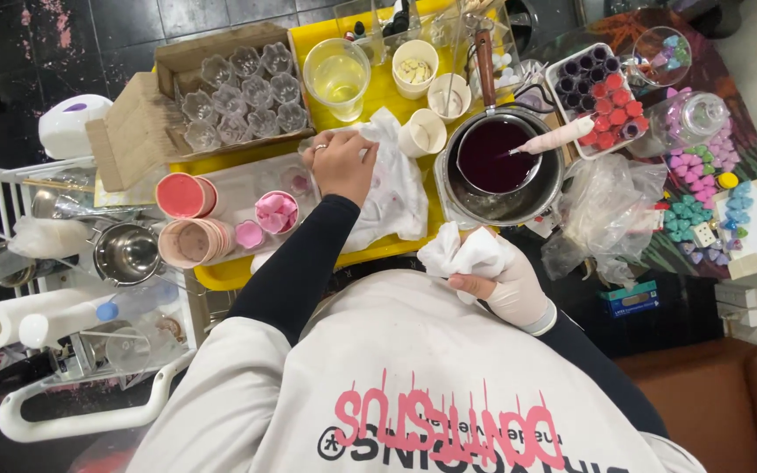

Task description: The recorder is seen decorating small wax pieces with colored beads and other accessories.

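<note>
My left hand [341, 163] lies flat, fingers loosely spread, pressing on a white cloth [392, 188] spread over the yellow tray [221, 273]; its grip is wide and closes on nothing, only resting on the fabric. My right hand [505, 285], in a pale glove, is drawn close to my chest, its grip closed around a crumpled white tissue [466, 254] that bulges out above the fingers.

Just beyond the tissue sits a metal pot [519, 197] with a smaller saucepan [491, 156] of dark purple liquid inside, its wooden handle pointing away from me, and a pale pink-stained stirrer [558, 137] leaning over its rim. Beside my left hand a small pink cup [276, 211] holds pink pieces, near a stack of pink moulds [194, 241]. Farther off on the tray stand a clear measuring cup [337, 77] of yellowish liquid, three white paper cups [415, 68] and a cardboard box of clear moulds [240, 95]. A tray of red and purple shapes [602, 98] lies to the right.
</note>
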